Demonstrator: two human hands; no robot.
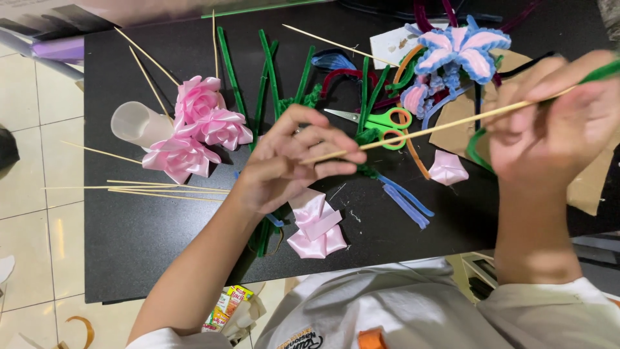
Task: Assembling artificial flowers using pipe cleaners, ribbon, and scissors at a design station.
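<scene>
**A thin stick held at both ends above a craft table**

Nearest the camera, loose folded pieces of pink ribbon point(316, 227) lie on the black table point(148, 245) just below the left wrist, within easy reach. Above them, the left hand point(294, 161) is closed in a pinch on one end of a thin wooden skewer point(426, 130), fingertips pressed together around the tip, seemingly so that the stick is steadied. The skewer is carried slantwise above the table, rising to the right, where its other end is gripped by the right hand point(549, 123). That hand is blurred; its fingers are curled round the stick together with a green pipe cleaner point(604, 70), which appears to be laid along the stick, though how tightly it is wound cannot be told.

Under the raised skewer, green-handled scissors point(381, 121) and blue pipe cleaners point(405, 199) are left flat on the table, and a small pink ribbon bud point(447, 168) rests beside brown cardboard point(584, 187). To the left, three finished pink ribbon roses point(197, 126) are grouped on their sticks against a tipped clear plastic cup point(137, 124), with spare skewers point(155, 189) nearby. Farther back, green pipe cleaners point(265, 71) are fanned out, and a blue and pink pipe-cleaner flower point(460, 48) is set at the far edge.
</scene>
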